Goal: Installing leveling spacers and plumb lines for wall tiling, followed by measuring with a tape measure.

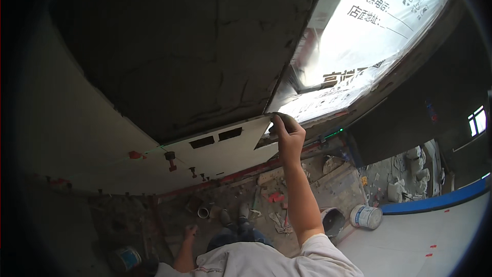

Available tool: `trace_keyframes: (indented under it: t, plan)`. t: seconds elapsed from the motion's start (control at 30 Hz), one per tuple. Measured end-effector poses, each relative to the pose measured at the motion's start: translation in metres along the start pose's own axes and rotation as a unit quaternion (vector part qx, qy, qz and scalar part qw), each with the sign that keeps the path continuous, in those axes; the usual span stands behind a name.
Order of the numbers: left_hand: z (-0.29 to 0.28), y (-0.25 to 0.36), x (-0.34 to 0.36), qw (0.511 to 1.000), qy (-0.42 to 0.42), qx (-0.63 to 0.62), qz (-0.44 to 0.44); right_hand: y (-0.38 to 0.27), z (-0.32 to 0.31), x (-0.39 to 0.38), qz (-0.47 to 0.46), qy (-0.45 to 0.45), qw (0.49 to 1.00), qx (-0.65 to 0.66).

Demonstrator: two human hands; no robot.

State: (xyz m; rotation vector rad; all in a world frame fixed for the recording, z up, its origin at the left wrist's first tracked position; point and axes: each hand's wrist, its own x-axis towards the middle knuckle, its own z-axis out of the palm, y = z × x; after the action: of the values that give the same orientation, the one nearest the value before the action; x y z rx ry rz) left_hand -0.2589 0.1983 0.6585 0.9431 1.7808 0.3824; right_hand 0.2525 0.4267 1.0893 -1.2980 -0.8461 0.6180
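My right arm is raised, and my right hand (pixel 288 127) is at the upper right corner of a pale wall tile (pixel 241 152). Its fingers are bent together at the tile's edge; anything between them is hidden. Two dark rectangular cutouts (pixel 216 138) pierce the tile near its top. Above it rises a dark, rough wall (pixel 169 46). Low at my side hangs my left hand (pixel 190 232), its fingers curled; what they hold, if anything, is too small to make out. Red and black tile clips (pixel 170 161) stick out along the tile joint to the left.
A film-covered window (pixel 359 46) glares at the upper right. Buckets (pixel 366 217) stand at lower right, and another bucket (pixel 127 259) at lower left. Debris and a red scrap (pixel 276 197) lie on the floor by my feet. A green laser spot (pixel 335 133) shows beyond my right hand.
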Motion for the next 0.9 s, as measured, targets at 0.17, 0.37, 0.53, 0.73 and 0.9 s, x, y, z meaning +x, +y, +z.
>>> trace_keyframes:
  t: [0.17, 0.37, 0.53, 0.73, 0.9]
  plan:
    - [-0.013, 0.034, 0.034, 0.981, -0.029, -0.187, -0.041, -0.003, -0.013, 0.007, -0.022, -0.012, 1.000, -0.016]
    - [-0.036, 0.015, 0.035, 0.984, -0.032, -0.168, -0.049, -0.009, -0.008, 0.027, -0.207, -0.033, 0.954, -0.212]
    - [-0.039, -0.026, 0.020, 0.982, -0.093, -0.138, -0.092, -0.014, -0.028, 0.054, -0.358, -0.045, 0.879, -0.313]
    - [-0.053, -0.057, 0.000, 0.975, -0.082, -0.059, -0.197, 0.009, -0.026, -0.001, -0.413, -0.144, 0.815, -0.380]
    - [-0.052, -0.049, 0.004, 0.977, -0.092, -0.064, -0.179, 0.119, -0.076, -0.188, -0.061, -0.094, 0.973, -0.200]
